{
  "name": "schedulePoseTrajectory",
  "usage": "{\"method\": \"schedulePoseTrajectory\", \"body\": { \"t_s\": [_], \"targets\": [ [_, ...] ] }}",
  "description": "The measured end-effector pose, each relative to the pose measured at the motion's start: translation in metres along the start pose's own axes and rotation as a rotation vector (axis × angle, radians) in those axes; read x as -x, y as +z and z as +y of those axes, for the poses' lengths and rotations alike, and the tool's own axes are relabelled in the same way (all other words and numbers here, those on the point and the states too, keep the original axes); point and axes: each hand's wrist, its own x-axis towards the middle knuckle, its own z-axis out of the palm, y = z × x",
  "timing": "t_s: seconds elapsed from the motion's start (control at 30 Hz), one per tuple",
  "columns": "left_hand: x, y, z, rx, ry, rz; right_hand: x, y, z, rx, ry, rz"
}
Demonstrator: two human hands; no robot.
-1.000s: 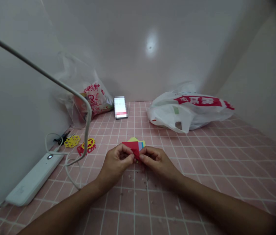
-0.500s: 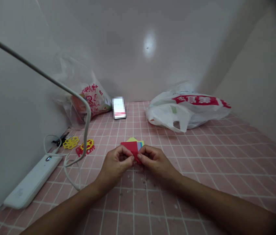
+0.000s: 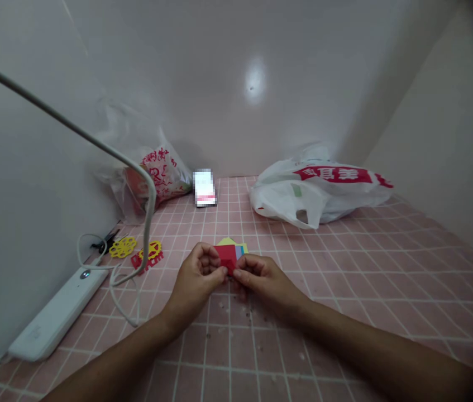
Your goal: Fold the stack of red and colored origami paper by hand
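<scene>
Between my two hands is a small piece of red paper [image 3: 225, 254], pinched at its near edge. My left hand [image 3: 197, 272] grips its left side between thumb and curled fingers. At the lower right corner, my right hand [image 3: 267, 279] has its thumb and forefinger closed on the same sheet, which seems bent or folded there. Just behind the red piece, a yellow paper [image 3: 227, 241] and narrow lilac and blue paper edges [image 3: 242, 249] show. The red sheet hides most of them, and I cannot tell whether they lie on the table or are held too.
Yellow cut-out shapes [image 3: 123, 247] and red cut-out lettering [image 3: 155, 258] lie left, near a white power bank [image 3: 58, 312] and looping cable [image 3: 151, 215]. Farther back are a clear bag [image 3: 165, 170], a phone [image 3: 205, 188] and a white plastic bag [image 3: 324, 190]. Small scraps dot the pink tiled surface.
The red paper has shifted slightly right and its near edge looks more bent. My left fingers have opened out a little around it; my right hand has moved slightly lower.
</scene>
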Motion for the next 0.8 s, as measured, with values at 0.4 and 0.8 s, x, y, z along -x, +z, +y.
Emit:
{"method": "schedulePoseTrajectory", "body": {
  "t_s": [0.4, 0.8],
  "targets": [
    [-0.0028, -0.0059, -0.0028, 0.089, -0.023, -0.085, -0.0030, -0.0026, -0.0010, 0.005, 0.016, 0.039],
    [0.0001, -0.0034, -0.0022, 0.017, 0.090, 0.030, -0.0013, 0.0005, 0.0009, -0.101, 0.025, -0.043]
  ]
}}
